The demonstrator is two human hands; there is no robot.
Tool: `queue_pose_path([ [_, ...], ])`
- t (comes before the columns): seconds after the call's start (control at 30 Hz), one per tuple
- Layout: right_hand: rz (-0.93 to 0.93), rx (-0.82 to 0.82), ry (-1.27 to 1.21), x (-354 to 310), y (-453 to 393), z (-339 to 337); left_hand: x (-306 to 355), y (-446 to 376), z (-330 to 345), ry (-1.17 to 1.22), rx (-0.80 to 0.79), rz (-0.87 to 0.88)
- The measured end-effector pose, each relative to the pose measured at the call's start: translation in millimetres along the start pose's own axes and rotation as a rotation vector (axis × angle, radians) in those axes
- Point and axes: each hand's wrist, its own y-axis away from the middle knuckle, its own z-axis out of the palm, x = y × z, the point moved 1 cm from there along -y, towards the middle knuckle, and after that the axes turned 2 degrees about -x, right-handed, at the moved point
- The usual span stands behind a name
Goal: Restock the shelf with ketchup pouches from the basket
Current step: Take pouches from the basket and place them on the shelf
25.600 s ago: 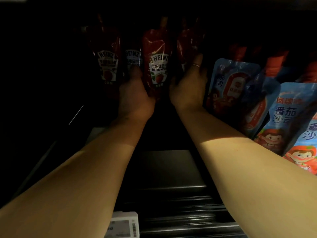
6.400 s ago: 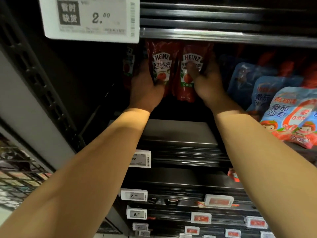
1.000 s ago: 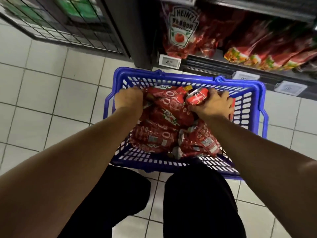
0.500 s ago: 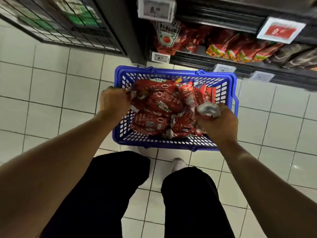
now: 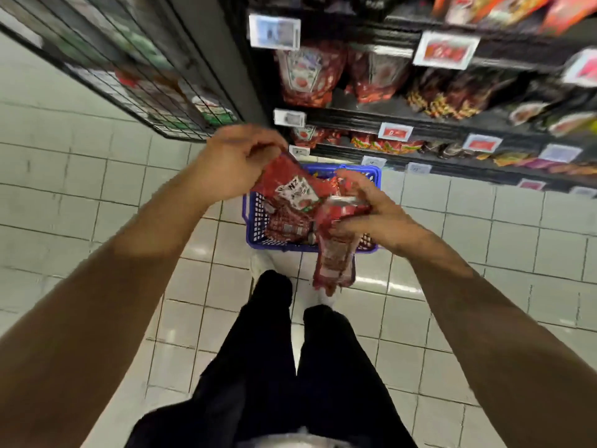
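Pouches looked soft, floppy and slick, best pinched at the stiffer top seam. The left hand [image 5: 232, 163] pinched one ketchup pouch [image 5: 292, 189] there; the right hand [image 5: 371, 215] gripped another pouch [image 5: 334, 257], dangling above the blue basket [image 5: 253, 218].

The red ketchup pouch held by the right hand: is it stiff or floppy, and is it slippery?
Probably floppy: the ketchup pouch hangs limp below the right hand, which grips its upper end. Its film looks glossy, so it may slip in a loose grip. It would likely slump if stood up without support.
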Motion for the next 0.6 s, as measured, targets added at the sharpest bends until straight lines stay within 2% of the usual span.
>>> queue_pose_path([
  [0.1, 0.04, -0.108, -0.192, -39, 31, 7, 75, 12, -43, 0.015, -0.059, 0.089],
  [0.17, 0.017, -0.13, -0.363, -63, 50, 11, 119, 25, -69, 0.065, -0.041, 0.167],
  [0.23, -0.039, -0.117, -0.447, -86, 64, 16, 150, 39, -88, 0.268, 0.049, 0.173],
  [0.3, -0.089, -0.065, -0.53, -106, 73, 26, 171, 50, -96, 0.543, 0.208, 0.143],
  [0.4, -0.15, -0.059, -0.657, -134, 83, 43, 189, 63, -94, 0.727, 0.444, 0.139],
  [0.47, -0.173, -0.09, -0.677, -153, 87, 50, 187, 66, -88, 0.735, 0.446, 0.059],
  [0.53, -0.185, -0.115, -0.655, -172, 88, 53, 176, 66, -87, 0.708, 0.38, -0.049],
  [0.6, -0.134, -0.07, -0.588, -191, 87, 52, 162, 60, -95, 0.747, 0.367, -0.115],
])
